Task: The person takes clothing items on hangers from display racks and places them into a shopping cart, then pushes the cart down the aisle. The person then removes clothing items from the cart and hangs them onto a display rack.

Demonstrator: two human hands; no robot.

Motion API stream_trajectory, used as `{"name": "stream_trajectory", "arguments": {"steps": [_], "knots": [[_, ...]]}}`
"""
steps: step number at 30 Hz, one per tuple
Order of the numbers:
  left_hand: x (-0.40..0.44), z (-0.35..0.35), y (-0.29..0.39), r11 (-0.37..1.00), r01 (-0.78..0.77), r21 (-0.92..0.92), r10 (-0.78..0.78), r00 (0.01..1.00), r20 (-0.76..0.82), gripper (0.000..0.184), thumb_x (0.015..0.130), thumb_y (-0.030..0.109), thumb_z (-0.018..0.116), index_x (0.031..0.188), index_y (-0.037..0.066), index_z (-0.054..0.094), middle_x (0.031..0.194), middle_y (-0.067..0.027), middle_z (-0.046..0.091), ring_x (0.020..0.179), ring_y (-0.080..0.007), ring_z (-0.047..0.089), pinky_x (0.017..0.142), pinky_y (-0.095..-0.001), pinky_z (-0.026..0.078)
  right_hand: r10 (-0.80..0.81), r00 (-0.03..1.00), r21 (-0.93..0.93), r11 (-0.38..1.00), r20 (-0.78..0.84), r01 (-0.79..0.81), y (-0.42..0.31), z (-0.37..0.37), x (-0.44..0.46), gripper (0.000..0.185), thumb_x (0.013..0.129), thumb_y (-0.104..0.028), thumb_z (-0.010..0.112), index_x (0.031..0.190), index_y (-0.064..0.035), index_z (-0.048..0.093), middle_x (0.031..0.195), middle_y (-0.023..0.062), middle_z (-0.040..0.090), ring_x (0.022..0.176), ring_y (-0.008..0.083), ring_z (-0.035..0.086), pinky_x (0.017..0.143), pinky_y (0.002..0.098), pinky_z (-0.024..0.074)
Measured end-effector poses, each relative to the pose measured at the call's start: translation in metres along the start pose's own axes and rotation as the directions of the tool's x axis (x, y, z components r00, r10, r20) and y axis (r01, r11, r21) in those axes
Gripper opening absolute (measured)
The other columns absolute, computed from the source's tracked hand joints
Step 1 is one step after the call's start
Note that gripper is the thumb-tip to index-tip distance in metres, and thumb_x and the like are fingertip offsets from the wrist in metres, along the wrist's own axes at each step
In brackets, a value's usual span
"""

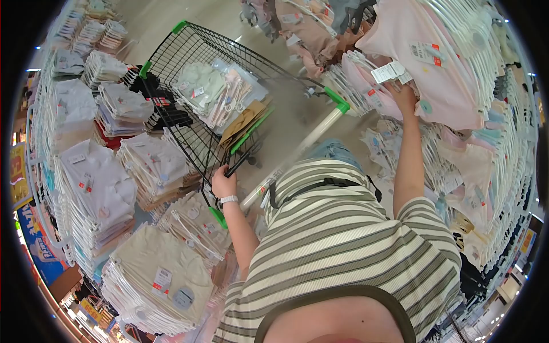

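My left hand (225, 182), with a white band on its wrist, is closed on a black bar at the near end of the shopping cart (171, 74). My right hand (405, 98) reaches into the hanging clothes on the right. Its fingers are closed at a white price tag (389, 72), in front of a pink garment (366, 86); the fingertips are partly hidden. Inside the cart lie a pale green garment (200, 83), several light garments on hangers (231, 100) and a brown paper-like packet (243, 123).
Racks of hanging baby clothes (94, 177) line the left side. A large pale pink garment (426, 34) hangs on the right-hand rack. Cream garments (160, 268) hang close by at lower left. The cart's pale push bar (309, 140) crosses in front of my body.
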State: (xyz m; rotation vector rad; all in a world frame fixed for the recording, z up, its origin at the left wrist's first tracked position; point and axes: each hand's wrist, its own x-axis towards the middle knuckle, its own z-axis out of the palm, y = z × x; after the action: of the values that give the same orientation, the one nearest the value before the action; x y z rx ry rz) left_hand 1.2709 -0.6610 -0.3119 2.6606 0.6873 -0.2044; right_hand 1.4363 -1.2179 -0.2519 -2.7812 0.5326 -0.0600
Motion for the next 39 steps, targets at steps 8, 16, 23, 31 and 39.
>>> {"name": "stream_trajectory", "arguments": {"steps": [8,16,23,31,39], "knots": [[0.000,-0.002,0.001,1.000,0.007,-0.011,-0.007,1.000,0.015,0.024,0.069,0.021,0.064,0.092,0.016,0.068,0.088,-0.0052,0.066,0.084,-0.0270,0.060,0.071,-0.0382,0.049,-0.078,0.996,0.145,0.987,0.052,0.070,0.029,0.027,0.012,0.057,0.076,-0.047,0.065,0.099,0.0046,0.063,0.094,0.0233,0.064,0.090,0.0362,0.062,0.078,0.0386,0.0472],[0.000,-0.005,0.002,1.000,0.008,-0.030,-0.007,0.999,0.034,0.025,0.069,0.022,0.066,0.093,0.016,0.067,0.088,-0.0059,0.065,0.085,-0.0273,0.060,0.072,-0.0383,0.049,-0.131,0.983,0.168,0.980,0.127,0.109,0.038,0.040,0.026,0.049,0.078,-0.042,0.063,0.105,-0.0005,0.060,0.098,0.0209,0.064,0.093,0.0344,0.061,0.080,0.0379,0.0462],[-0.001,-0.005,0.002,1.000,0.013,-0.020,-0.012,0.999,0.041,0.026,0.069,0.024,0.066,0.094,0.016,0.067,0.090,-0.0064,0.065,0.085,-0.0279,0.060,0.073,-0.0386,0.049,-0.240,0.970,0.296,0.930,0.041,0.217,0.016,0.032,0.032,0.056,0.078,-0.038,0.063,0.115,0.0029,0.053,0.113,0.0216,0.058,0.108,0.0329,0.055,0.090,0.0369,0.0423],[-0.001,-0.004,-0.002,0.999,-0.017,-0.044,0.019,0.999,0.049,0.029,0.069,0.025,0.067,0.097,0.017,0.066,0.093,-0.0065,0.065,0.087,-0.0278,0.059,0.075,-0.0385,0.048,-0.242,0.966,0.353,0.915,0.091,0.196,0.016,0.041,0.046,0.059,0.076,-0.033,0.067,0.122,0.0000,0.047,0.121,0.0203,0.053,0.112,0.0318,0.052,0.091,0.0360,0.0423],[-0.001,-0.004,-0.003,0.998,-0.034,-0.062,0.036,0.998,0.045,0.030,0.069,0.025,0.067,0.097,0.016,0.066,0.093,-0.0068,0.065,0.089,-0.0281,0.059,0.076,-0.0388,0.048,-0.190,0.959,0.363,0.926,0.210,0.104,0.040,0.067,0.050,0.056,0.074,-0.031,0.069,0.118,-0.0010,0.051,0.115,0.0170,0.058,0.107,0.0279,0.056,0.090,0.0347,0.0436]]}}
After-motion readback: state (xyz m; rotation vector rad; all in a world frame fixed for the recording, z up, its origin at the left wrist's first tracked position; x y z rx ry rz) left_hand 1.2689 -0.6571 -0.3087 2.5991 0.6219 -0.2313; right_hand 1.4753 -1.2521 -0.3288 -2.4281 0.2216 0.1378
